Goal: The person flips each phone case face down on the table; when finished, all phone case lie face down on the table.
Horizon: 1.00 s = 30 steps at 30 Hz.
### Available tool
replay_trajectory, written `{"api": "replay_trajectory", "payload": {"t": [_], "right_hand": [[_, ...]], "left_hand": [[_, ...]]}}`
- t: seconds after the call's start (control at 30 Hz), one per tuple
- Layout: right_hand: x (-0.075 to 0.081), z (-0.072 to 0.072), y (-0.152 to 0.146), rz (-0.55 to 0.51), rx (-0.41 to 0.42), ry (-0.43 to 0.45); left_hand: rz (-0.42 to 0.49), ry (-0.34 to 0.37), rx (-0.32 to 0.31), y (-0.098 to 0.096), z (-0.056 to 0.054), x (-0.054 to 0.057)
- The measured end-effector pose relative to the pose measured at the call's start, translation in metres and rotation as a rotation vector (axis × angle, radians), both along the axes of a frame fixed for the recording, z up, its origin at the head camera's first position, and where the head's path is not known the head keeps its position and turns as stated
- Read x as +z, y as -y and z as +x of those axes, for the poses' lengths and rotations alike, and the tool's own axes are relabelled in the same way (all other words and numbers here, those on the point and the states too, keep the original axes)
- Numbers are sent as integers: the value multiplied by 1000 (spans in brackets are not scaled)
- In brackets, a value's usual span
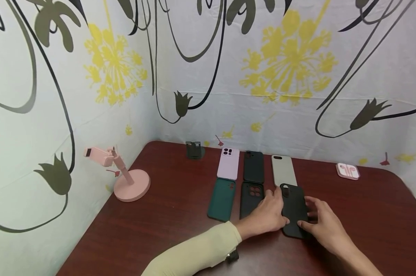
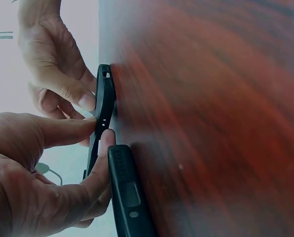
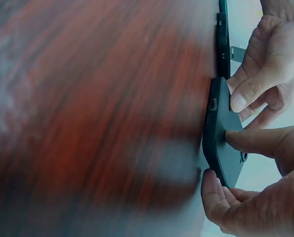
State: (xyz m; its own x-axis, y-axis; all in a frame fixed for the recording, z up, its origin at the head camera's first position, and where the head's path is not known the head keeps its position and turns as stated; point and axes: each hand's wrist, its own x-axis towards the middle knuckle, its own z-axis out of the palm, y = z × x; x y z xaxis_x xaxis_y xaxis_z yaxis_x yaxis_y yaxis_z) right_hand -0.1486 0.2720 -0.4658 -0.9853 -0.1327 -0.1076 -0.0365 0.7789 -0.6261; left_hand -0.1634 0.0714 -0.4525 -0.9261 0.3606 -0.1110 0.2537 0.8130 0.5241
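Note:
Both hands hold a black phone case [image 1: 294, 214] between them at the lower right of the group of cases. My left hand [image 1: 264, 214] grips its left edge, thumb near the bottom corner and fingers by the camera cutout. On the opposite edge is my right hand [image 1: 323, 222], its thumb on the case's face and its fingertips along the side. In the right wrist view, the held case [image 3: 223, 133] lies low over the table, slightly tilted. Another black case [image 1: 252, 197], with a square camera cutout, is partly covered by the left hand.
Further cases lie in rows: lilac [image 1: 228, 164], dark [image 1: 254, 166], pale grey [image 1: 284, 170] and green [image 1: 221, 200]. A pink phone stand [image 1: 132, 185] stands left, a small dark stand [image 1: 194, 150] at the back, an earphone box [image 1: 348, 171] at the right. Patterned cloth hangs behind the table.

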Motion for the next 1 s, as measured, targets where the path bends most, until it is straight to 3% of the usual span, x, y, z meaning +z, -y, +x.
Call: {"api": "replay_trajectory", "payload": {"t": [0.23,0.63,0.8,1.0], "right_hand": [[-1,-5,3,-7,14,25],[-2,-7,1,23,14,69],[-3,-10,0,28,16,91],[-2,-10,-1,37,13,95]], "left_hand": [[-48,-36,-31,5,-8,-1],[-118,6,-38,2,-7,-2],[-132,-20,-89,5,-5,-2],[-68,-50,-188,12,-3,-4]]}}
